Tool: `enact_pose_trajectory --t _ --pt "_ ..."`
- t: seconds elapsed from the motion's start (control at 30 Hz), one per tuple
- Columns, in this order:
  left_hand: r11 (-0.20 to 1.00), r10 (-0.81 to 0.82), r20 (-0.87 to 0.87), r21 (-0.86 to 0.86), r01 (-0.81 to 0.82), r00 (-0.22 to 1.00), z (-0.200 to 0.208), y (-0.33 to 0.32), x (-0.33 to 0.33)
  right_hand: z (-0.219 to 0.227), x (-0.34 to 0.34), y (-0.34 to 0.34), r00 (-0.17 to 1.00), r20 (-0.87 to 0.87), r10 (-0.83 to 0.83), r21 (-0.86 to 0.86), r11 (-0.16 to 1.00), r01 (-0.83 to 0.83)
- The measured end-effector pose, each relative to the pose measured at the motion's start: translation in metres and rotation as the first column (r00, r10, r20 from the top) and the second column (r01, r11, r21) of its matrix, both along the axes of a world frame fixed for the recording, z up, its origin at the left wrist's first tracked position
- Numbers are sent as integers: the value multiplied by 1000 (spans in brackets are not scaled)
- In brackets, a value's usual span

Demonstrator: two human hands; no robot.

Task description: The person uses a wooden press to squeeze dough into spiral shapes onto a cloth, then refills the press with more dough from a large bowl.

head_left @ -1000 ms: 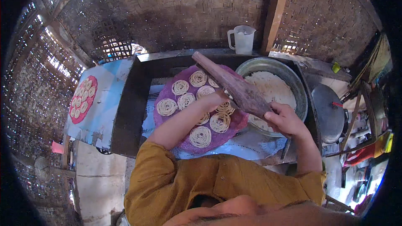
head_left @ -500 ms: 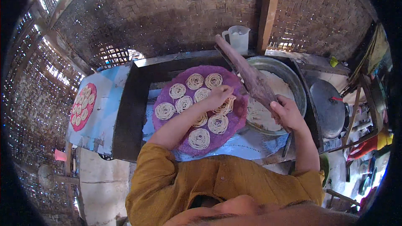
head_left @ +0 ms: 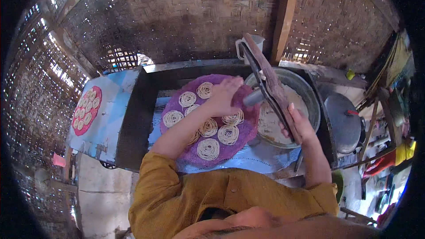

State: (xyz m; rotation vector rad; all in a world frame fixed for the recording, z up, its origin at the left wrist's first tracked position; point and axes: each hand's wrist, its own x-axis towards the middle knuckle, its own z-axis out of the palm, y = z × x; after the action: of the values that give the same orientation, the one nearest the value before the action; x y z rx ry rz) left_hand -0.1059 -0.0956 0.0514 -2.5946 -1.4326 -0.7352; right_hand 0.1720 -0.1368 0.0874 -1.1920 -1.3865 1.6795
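Note:
My right hand [head_left: 301, 124] grips the lower end of a long wooden hand press [head_left: 278, 92], two dark beams with a grey metal cylinder [head_left: 253, 98] jutting out to the left. The press slants up and away over the basin. My left hand [head_left: 225, 96] hovers above a round purple mat [head_left: 188, 154], fingers spread, holding nothing; it hides some of what lies beneath. Coiled nests of pale noodle strands cover the mat, one nest [head_left: 233, 117] just below my left fingers and another [head_left: 208, 149] near the front edge.
Under the press stands a wide metal basin [head_left: 313, 117] of pale dough [head_left: 290, 102]. A clear plastic jug [head_left: 257, 44] is behind it. To the left, a pink mat [head_left: 80, 127] of nests rests on a blue surface. A dark lidded pot [head_left: 343, 126] sits at right.
My left hand has come off the nest at the mat's right side and its fingers have spread. The press has turned in my right hand, so both beams and the metal cylinder show.

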Motion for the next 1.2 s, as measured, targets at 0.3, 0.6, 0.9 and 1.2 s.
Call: enact_pose_trajectory --t 0.3,0.6,0.9,1.2 --pt "979 153 17 134 -154 988 81 -14 66 3 -12 41 914 362 -183 592 803 -73" --pt "933 -119 -125 -353 68 985 127 -61 59 116 -57 -50 860 379 -341 839 -265 -475" --pt "987 -137 -159 -105 122 978 114 -95 32 127 1 -55 977 63 -205 801 595 73" --pt "557 -147 974 -65 828 175 59 -60 6 72 23 -48 517 -806 -288 475 208 855"
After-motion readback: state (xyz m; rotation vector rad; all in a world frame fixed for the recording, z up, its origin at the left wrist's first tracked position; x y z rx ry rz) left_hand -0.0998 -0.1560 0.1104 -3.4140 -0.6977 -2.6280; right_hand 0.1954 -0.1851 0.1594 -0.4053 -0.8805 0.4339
